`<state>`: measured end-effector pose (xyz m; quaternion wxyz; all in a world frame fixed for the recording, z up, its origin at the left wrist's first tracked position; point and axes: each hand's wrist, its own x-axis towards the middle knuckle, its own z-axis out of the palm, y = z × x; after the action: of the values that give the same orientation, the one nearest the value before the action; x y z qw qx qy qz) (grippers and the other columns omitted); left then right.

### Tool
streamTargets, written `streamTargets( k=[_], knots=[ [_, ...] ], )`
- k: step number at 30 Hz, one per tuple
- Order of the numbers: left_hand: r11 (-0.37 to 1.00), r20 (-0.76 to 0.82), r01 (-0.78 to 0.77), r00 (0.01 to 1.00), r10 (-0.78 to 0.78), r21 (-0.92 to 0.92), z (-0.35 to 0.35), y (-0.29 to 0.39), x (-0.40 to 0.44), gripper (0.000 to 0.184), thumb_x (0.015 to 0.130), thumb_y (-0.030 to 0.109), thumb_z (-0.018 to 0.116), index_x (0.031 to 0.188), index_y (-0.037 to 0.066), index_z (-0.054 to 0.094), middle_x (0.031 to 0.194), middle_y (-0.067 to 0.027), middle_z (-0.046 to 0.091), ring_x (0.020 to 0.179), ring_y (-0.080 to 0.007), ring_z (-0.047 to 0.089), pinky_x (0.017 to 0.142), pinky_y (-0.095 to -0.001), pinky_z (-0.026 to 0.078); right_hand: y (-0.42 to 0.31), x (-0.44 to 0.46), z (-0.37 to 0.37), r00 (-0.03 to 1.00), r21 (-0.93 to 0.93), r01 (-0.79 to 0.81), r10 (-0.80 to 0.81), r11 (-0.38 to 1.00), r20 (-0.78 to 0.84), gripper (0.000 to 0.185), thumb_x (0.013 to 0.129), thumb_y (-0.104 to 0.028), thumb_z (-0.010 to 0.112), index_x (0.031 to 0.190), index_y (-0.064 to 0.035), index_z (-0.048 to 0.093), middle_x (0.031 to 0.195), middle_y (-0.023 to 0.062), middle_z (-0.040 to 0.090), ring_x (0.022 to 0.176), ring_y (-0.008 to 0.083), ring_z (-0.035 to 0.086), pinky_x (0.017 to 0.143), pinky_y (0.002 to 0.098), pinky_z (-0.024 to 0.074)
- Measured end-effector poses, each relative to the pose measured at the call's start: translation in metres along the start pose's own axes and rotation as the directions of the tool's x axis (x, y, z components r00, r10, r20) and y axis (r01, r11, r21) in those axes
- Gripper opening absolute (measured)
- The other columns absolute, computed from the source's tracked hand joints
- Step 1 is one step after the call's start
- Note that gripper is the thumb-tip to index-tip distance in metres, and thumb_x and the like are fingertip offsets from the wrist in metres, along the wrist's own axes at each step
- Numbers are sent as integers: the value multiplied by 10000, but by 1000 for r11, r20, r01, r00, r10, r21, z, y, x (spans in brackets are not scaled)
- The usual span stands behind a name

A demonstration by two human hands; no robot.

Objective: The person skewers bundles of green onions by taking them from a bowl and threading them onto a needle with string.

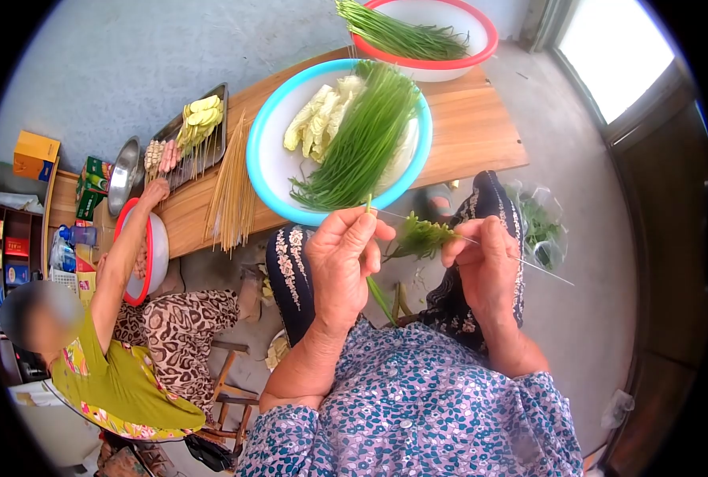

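Note:
My left hand [342, 254] is closed in a pinch on green chives, with a bit showing above the fingertips and strands hanging below the hand. Between my hands, a bunch of folded chives [419, 237] is threaded on a thin skewer [546, 273]. My right hand [485, 262] grips this skewer beside the bunch, and its long end sticks out to the right. Just beyond my hands stands a white basin with a blue rim [260, 187]. Inside it lie long chives [362, 143] and pale cabbage leaves [322, 119].
A red-rimmed basin [485, 60] holds more chives at the back. Loose bamboo skewers [231, 191] lie on the wooden table [473, 119], near a metal tray [221, 111] of filled skewers. At left, a seated person's hand [155, 192] reaches toward the tray. A plastic bag of greens [541, 226] rests on the floor.

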<state>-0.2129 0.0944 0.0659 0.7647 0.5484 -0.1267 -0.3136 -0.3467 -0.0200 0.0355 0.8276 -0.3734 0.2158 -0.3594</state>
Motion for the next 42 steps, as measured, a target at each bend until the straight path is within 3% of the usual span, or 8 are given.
streamTargets(
  k=[3, 18, 21, 30, 32, 36, 38, 42],
  knots=[
    [990, 5, 4, 1000, -5, 143, 2, 1, -2, 135, 882, 131, 606, 920, 4, 628, 746, -60, 644, 482, -51, 468, 446, -163, 337, 3, 3, 2, 1000, 15, -16, 16, 1000, 23, 375, 972, -290, 439, 902, 37, 609, 699, 129, 620, 621, 208, 605, 586, 312, 490],
    [956, 50, -254, 967, 249, 145, 0, -25, 10, 99, 849, 55, 641, 923, -10, 656, 826, 9, 604, 781, -60, 512, 719, -197, 416, 11, 13, 2, 988, 128, -151, 149, 980, 27, 388, 961, -331, 454, 910, 27, 594, 684, 131, 615, 592, 227, 602, 574, 314, 498],
    [974, 78, -120, 991, 107, 191, -9, -21, 17, 147, 873, 112, 626, 958, -6, 648, 874, -8, 622, 809, -69, 526, 741, -194, 417, 8, 16, -7, 988, 134, -157, 156, 978, 18, 381, 956, -331, 464, 918, 25, 592, 681, 129, 615, 580, 227, 599, 568, 312, 497],
    [955, 62, -137, 990, 125, 263, -5, -32, 109, 221, 888, 141, 592, 1027, -29, 617, 903, -41, 632, 806, -82, 551, 750, -229, 445, 5, 35, -42, 987, 114, -156, 160, 981, -29, 389, 962, -325, 447, 856, 14, 607, 646, 126, 606, 556, 229, 579, 538, 315, 478],
    [831, 67, -175, 984, 164, 529, -5, -49, 141, 209, 839, 139, 625, 1000, 7, 642, 918, -74, 655, 787, -137, 595, 732, -259, 462, 5, 35, -45, 989, 114, -139, 144, 984, -34, 390, 962, -325, 446, 852, 14, 605, 645, 130, 604, 554, 231, 578, 536, 314, 478],
    [598, 124, -323, 929, 350, 733, 6, -85, 195, 189, 771, 143, 649, 937, 53, 662, 915, -113, 659, 813, -240, 612, 741, -329, 473, 6, 36, -50, 991, 105, -129, 132, 986, -28, 393, 963, -324, 445, 838, 14, 602, 650, 138, 605, 558, 236, 581, 536, 317, 479],
    [298, 201, -339, 890, 409, 892, 12, -96, 208, 167, 735, 148, 639, 891, 93, 662, 900, -127, 643, 855, -324, 584, 756, -412, 461, 6, 36, -51, 990, 109, -135, 139, 985, -28, 397, 962, -326, 445, 836, 16, 601, 655, 143, 608, 563, 239, 584, 538, 319, 483],
    [244, 190, -321, 878, 440, 915, 15, -102, 214, 142, 740, 159, 628, 862, 95, 660, 858, -113, 628, 850, -313, 570, 760, -430, 452, 6, 38, -51, 990, 131, -134, 140, 982, -32, 395, 959, -325, 455, 841, 20, 607, 657, 148, 612, 561, 243, 588, 547, 319, 490]
  ],
)
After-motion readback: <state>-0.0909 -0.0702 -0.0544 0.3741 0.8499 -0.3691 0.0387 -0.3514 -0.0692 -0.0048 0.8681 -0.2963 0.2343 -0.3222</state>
